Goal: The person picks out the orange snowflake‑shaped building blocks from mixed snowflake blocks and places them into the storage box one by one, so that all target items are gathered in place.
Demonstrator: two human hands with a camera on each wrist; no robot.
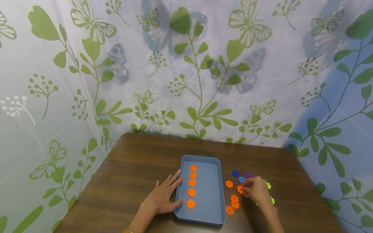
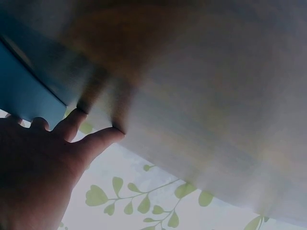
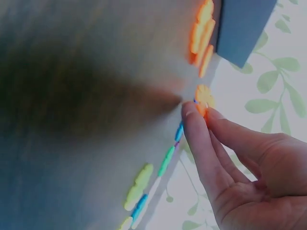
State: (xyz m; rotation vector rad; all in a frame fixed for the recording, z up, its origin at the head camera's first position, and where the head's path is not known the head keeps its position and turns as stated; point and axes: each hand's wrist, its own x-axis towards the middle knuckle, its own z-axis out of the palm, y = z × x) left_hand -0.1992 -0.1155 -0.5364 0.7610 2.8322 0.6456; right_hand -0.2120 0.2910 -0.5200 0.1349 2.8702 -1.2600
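A blue-grey tray [image 1: 207, 191] lies on the table, with a column of several orange flower-shaped discs [image 1: 191, 192] along its left side. My left hand [image 1: 161, 197] rests at the tray's left rim, fingers spread and straight. To the right of the tray, my right hand [image 1: 257, 191] pinches an orange flower-shaped disc [image 3: 204, 96] between thumb and fingertips; the right wrist view shows it tilted up on edge. More loose orange discs [image 1: 229, 210] lie between the tray and this hand.
Beyond the right hand are a dark blue disc [image 1: 235, 173], a light blue disc [image 1: 241, 179] and a purple disc [image 1: 248, 175]. Yellow-green discs [image 1: 268, 185] lie partly behind that hand. A patterned curtain [image 1: 186, 81] hangs behind the brown table [image 1: 145, 155].
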